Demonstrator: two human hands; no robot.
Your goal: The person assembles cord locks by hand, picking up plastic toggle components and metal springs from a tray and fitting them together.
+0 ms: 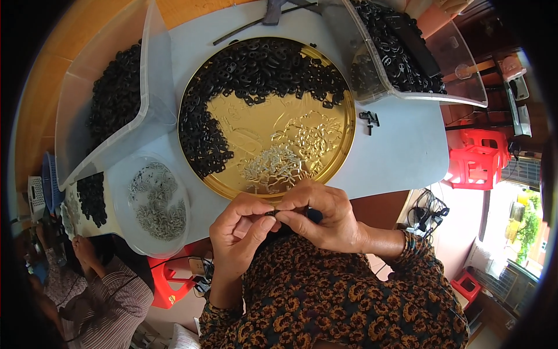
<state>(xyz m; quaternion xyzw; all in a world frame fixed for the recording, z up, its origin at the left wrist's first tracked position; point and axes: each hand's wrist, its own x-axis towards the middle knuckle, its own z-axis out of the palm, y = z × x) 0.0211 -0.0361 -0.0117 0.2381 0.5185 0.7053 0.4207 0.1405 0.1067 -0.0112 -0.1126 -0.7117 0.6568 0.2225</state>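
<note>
Just over the near rim of a round gold tray (244, 125), my left hand (243, 230) and my right hand (325, 216) meet, thumbs against index fingers. Pinched between their fingertips is a small black piece (271, 213); the fingers cover most of it, so its exact shape is hidden. Small flat black plastic parts with holes (250, 67) lie heaped along the tray's far and left sides. Closer to my hands, small shiny silver metal pieces (273, 166) are spread in the tray.
A clear bin (145, 75) of black parts stands left, another bin (381, 64) far right. A plastic dish (180, 198) holds small metal pieces. A black tool (273, 11) lies behind the tray. Another person's hand (85, 251) is at lower left; red stools (476, 160) stand right.
</note>
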